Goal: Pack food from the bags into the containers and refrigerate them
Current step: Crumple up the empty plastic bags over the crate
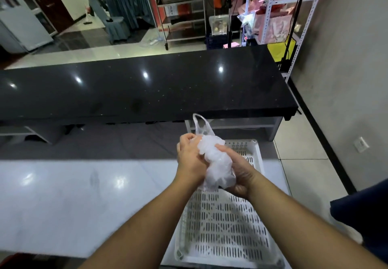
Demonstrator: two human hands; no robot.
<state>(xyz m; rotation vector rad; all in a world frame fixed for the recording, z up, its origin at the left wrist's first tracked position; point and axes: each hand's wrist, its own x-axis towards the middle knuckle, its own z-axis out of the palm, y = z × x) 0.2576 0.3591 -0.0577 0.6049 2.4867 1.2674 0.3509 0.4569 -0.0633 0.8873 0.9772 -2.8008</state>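
Note:
A crumpled white plastic bag is bunched between both my hands above the far part of a white slotted plastic tray. My left hand grips the bag's upper left side with curled fingers. My right hand holds the bag from below and the right, thumb laid over it. One bag handle loop sticks up above the hands. Whether anything is inside the bag cannot be seen. No food or containers show.
The tray lies on a pale glossy worktop at its right end. Beyond it runs a grey lower shelf, then a long black stone counter. A metal rack with bags stands at the back right; a grey wall is on the right.

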